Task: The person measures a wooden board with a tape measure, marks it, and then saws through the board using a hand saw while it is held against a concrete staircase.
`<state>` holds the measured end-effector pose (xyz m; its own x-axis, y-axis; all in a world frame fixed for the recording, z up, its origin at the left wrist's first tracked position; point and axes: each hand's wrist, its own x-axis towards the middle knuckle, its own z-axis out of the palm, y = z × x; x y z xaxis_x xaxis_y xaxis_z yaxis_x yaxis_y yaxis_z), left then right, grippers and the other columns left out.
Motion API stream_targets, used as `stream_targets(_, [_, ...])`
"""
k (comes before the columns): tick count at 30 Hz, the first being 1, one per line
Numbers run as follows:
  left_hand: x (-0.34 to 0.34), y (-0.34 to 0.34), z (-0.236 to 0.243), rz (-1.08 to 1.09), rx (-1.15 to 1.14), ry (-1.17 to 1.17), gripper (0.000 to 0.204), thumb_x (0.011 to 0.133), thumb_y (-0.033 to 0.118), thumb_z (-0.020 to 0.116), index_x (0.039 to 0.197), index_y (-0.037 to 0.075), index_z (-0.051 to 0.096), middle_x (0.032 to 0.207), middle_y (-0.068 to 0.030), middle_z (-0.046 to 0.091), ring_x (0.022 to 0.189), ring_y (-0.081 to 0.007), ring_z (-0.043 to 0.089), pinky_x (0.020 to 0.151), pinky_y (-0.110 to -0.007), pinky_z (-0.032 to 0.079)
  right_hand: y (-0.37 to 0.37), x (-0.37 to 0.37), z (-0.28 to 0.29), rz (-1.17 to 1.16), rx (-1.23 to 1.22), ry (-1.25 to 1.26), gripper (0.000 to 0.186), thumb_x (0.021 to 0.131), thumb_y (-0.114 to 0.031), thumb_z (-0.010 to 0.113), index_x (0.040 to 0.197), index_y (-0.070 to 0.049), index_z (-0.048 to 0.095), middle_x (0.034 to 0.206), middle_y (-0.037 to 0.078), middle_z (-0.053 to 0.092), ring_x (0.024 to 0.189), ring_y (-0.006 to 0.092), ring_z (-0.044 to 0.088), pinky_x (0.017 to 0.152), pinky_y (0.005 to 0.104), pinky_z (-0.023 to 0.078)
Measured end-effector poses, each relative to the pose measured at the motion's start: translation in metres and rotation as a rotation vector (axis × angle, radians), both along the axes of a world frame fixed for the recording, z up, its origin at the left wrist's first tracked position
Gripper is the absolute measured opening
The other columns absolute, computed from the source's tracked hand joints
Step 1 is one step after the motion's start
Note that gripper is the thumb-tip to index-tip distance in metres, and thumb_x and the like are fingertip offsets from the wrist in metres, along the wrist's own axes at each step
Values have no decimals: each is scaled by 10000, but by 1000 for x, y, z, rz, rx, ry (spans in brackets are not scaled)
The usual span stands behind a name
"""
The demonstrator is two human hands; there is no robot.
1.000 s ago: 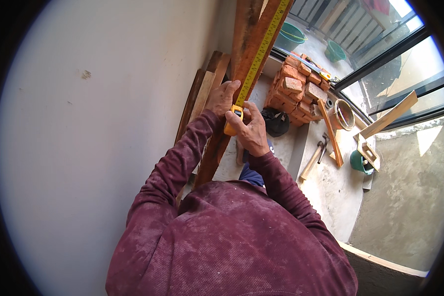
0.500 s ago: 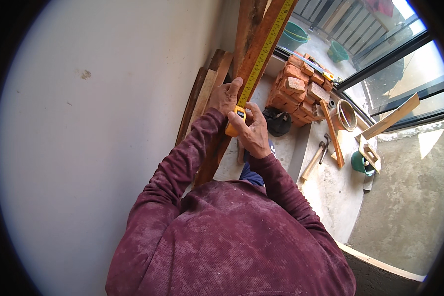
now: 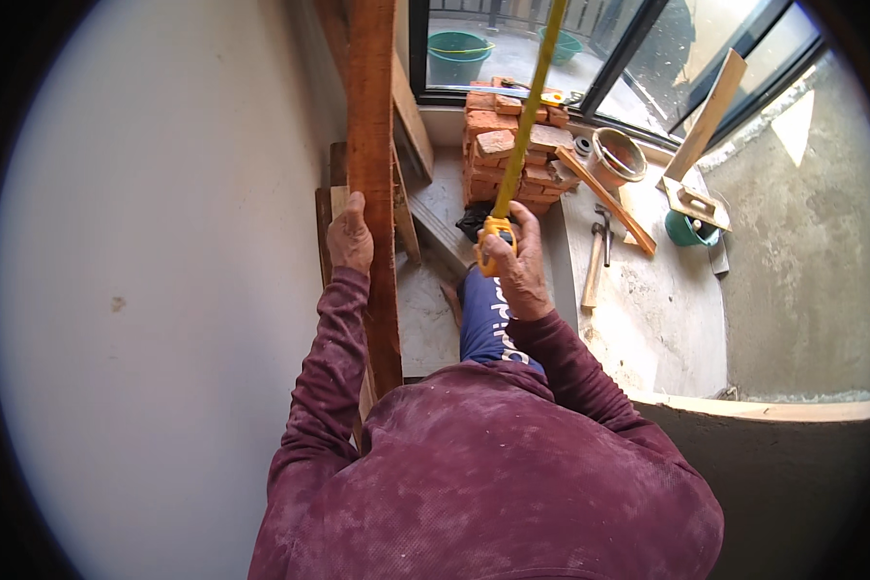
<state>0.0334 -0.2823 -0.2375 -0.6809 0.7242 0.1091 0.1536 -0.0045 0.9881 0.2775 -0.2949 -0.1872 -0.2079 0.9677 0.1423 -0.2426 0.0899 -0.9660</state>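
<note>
My left hand (image 3: 351, 235) grips a long reddish wooden plank (image 3: 371, 116) standing along the left wall. My right hand (image 3: 524, 271) holds a yellow tape measure (image 3: 497, 228), thumb on its case. The extended yellow blade (image 3: 531, 116) rises upward, apart from the plank, past a stack of red bricks (image 3: 486, 125); where it ends is out of view. More boards (image 3: 406, 116) lean behind the plank, and a black item (image 3: 472, 219) lies behind my right hand.
White wall (image 3: 164, 242) at left. On the concrete ledge (image 3: 667, 319) lie hammers (image 3: 594, 271), a wooden strip (image 3: 604, 198), a bucket (image 3: 615, 155), and a float (image 3: 696, 203) over a green container (image 3: 682, 230). A board (image 3: 706, 111) leans by the black-framed window (image 3: 631, 53).
The view has turned, so the plank now looks upright. The tape blade has left the plank's face and moved right with my right hand; my left hand has moved apart from it, still gripping wood.
</note>
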Motion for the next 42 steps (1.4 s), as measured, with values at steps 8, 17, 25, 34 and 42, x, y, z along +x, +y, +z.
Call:
stream_targets(8, [9, -1, 4, 44, 135, -127, 555, 922, 511, 527, 759, -20, 537, 772, 22, 459, 764, -124, 417, 760, -277, 387, 18, 140, -98, -517, -166, -547, 829, 762, -196, 721, 1393, -4, 219, 902, 144, 600, 740, 174, 589, 665, 287, 497])
stream_targets(17, [-13, -17, 7, -170, -5, -221, 522, 974, 431, 430, 1209, -24, 531, 1137, -42, 576, 1036, -158, 538, 945, -296, 410, 168, 136, -156, -384, -23, -1011, 614, 687, -331, 765, 1140, -18, 493, 1019, 232, 623, 959, 390, 606, 846, 428, 480])
stream_targets(25, [1, -42, 27, -13, -205, -348, 865, 749, 790, 517, 1200, 59, 422, 779, -91, 560, 642, -229, 609, 578, -363, 547, 443, 46, -194, -111, 435, -1486, 611, 731, -365, 760, 1215, -111, 487, 1103, 141, 540, 1069, 338, 512, 859, 417, 479])
stream_targets(34, [28, -23, 52, 196, -303, -282, 838, 707, 841, 501, 988, 51, 525, 682, -67, 556, 581, -195, 572, 511, -320, 482, 525, 61, -169, -1, 581, -1452, 504, 781, -334, 690, 1198, -107, 519, 1178, 117, 517, 1133, 254, 478, 941, 428, 404])
stream_targets(42, [14, -25, 40, 170, -355, -292, 777, 733, 826, 478, 883, 66, 535, 637, -65, 546, 586, -190, 584, 527, -311, 490, 655, 199, -167, -177, 460, -2117, 506, 914, -124, 450, 1401, -181, 326, 1209, 47, 587, 1256, 258, 465, 999, 523, 307])
